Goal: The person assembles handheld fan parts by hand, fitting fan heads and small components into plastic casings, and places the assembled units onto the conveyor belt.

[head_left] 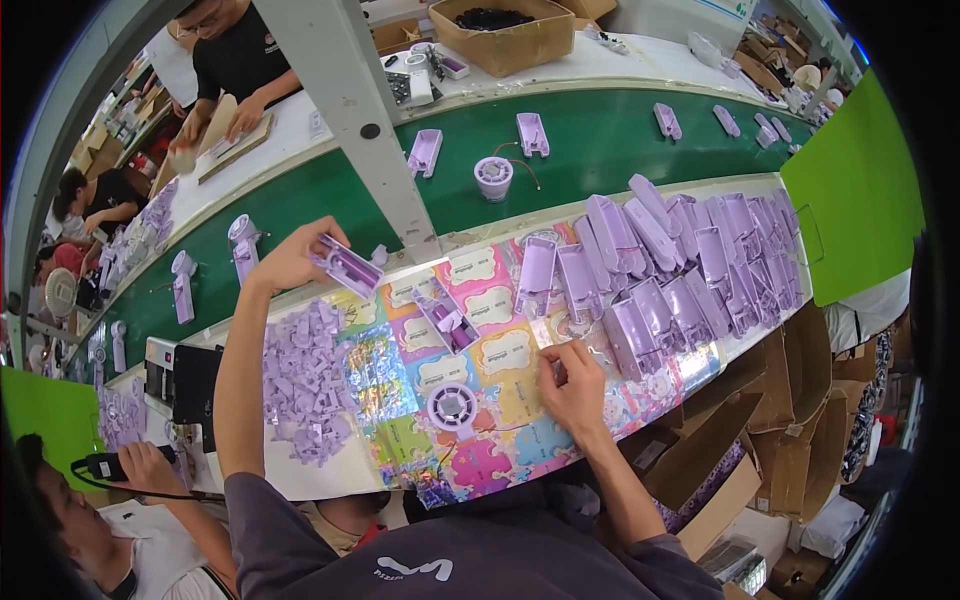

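Observation:
My left hand point(292, 258), stretched toward the far side of the table, grips a lilac plastic housing point(352, 270) by its end. A dark purple cylinder lies inside that housing. Close by on the colourful printed sheet point(480, 465) rests a second lilac housing point(446, 316), also with a purple cylinder in it. Nearer to me is a round lilac fan head point(452, 407) with a thin wire. My right hand point(574, 390) is closed over the sheet, fingers curled; whatever they may hold is hidden.
Small lilac parts point(305, 385) are heaped at the left. Many empty lilac housings point(680, 260) crowd the right side. Beyond runs a green conveyor belt point(590, 165) carrying housings and a fan head point(493, 178). A grey post point(365, 130) stands at the table's far edge. A person point(110, 520) holds a black tool lower left.

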`<action>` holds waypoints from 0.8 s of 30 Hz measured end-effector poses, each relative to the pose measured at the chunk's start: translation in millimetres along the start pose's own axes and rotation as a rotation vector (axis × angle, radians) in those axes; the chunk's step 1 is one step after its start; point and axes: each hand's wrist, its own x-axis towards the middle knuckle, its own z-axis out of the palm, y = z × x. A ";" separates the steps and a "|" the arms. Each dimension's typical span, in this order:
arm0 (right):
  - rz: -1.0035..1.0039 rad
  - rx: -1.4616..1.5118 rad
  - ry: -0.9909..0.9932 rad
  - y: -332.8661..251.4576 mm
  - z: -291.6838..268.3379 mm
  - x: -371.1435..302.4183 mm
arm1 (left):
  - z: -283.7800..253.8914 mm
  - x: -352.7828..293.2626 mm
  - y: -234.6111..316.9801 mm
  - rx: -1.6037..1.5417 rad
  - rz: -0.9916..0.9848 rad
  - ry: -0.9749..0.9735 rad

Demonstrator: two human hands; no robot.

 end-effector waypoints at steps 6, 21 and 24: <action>0.008 -0.001 -0.005 0.5 0.9 -1.3 | 51.6 -0.2 14.8 0.069 0.191 -0.363; 0.012 0.026 -0.001 0.0 3.0 -0.5 | 53.0 30.0 -0.7 0.481 -0.008 0.212; 0.013 -0.008 0.002 -0.6 1.5 0.8 | 43.2 4.9 12.8 0.510 0.106 0.020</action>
